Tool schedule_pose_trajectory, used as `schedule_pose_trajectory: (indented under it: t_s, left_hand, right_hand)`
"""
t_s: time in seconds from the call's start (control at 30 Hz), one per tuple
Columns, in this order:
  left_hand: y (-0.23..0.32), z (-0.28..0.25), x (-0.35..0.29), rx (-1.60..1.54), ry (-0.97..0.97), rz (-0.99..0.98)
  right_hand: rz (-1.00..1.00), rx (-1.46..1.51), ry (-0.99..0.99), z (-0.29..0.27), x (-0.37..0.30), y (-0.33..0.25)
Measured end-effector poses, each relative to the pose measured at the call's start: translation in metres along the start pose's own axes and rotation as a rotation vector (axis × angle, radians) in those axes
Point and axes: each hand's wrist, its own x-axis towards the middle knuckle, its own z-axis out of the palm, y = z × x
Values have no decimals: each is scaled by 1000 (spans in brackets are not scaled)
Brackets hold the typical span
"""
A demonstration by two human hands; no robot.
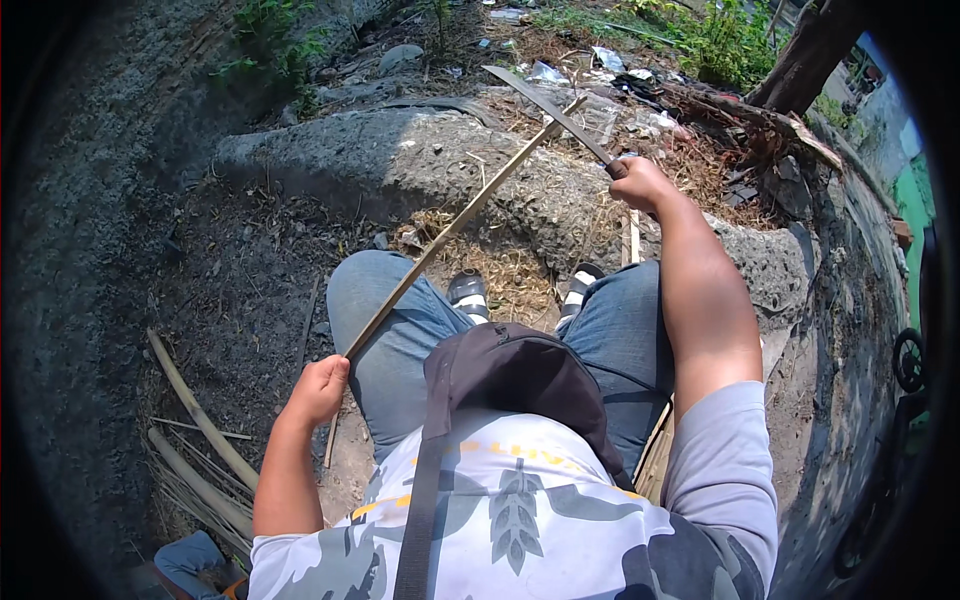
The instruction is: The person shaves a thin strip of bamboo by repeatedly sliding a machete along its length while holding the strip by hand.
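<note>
My left hand (322, 388) is closed round a long, thin bamboo strip (438, 243), near its lower end. The strip slants up and to the right across my left knee, and a short end shows below the fist. In my right hand (643, 186) is the dark handle of a machete (545, 105), held out at arm's length. Its blade points up and left, crossing the strip near the far tip. Whether the blade touches the strip I cannot tell. A dark bag (520, 375) with a strap lies over my lap.
Ahead of my feet runs a rough concrete slab (330, 150). Bamboo poles and thin strips (205, 425) lie at the lower left, near another person's denim-clad leg (190, 565). More strips (655, 455) are by my right hip. A tree trunk (810, 55) and litter stand beyond.
</note>
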Motion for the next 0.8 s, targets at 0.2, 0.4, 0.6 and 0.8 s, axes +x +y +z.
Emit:
schedule_pose_trajectory:
  t_s: [0.2,0.4,0.6,0.8]
  left_hand:
    - [-5,4,4,-30,15,1]
    - [-10,9,-1,-28,69,47]
    - [10,-8,9,38,-15,-19]
    - [8,-8,9,-13,-50,-35]
  right_hand:
    - [-207,-145,-99,4,-18,-38]
    - [-281,-318,-53,-15,-49,-61]
    - [142,-352,128,-6,-18,-20]
    - [-93,-350,-74,3,-23,-31]
